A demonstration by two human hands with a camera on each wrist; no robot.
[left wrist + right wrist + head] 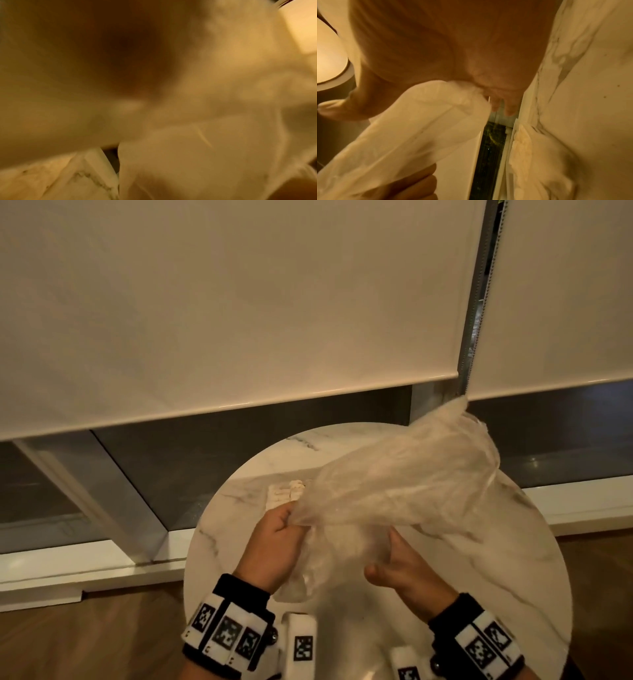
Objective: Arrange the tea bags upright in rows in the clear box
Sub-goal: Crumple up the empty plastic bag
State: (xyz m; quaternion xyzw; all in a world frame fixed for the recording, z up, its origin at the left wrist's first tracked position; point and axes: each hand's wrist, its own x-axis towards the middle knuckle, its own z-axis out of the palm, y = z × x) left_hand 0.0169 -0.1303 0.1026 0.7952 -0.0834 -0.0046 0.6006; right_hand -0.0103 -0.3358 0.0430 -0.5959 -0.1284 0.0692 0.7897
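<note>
A crumpled clear plastic bag (411,474) hangs in the air over the round marble table (479,559). My left hand (281,529) grips the bag's left edge in a fist. My right hand (394,559) reaches up under the bag, thumb stuck out; in the right wrist view the bag (419,135) bunches at the base of its fingers (508,109). A small heap of pale tea bags (286,493) lies on the table just beyond my left hand, and shows in the right wrist view as the tea bags (539,155). No clear box is in sight. The left wrist view is a blur of bag (188,148).
The table's rim (191,559) drops to a wooden floor (85,638) on the left. Behind the table are lowered roller blinds (222,302) over a dark window with a white sill (85,563).
</note>
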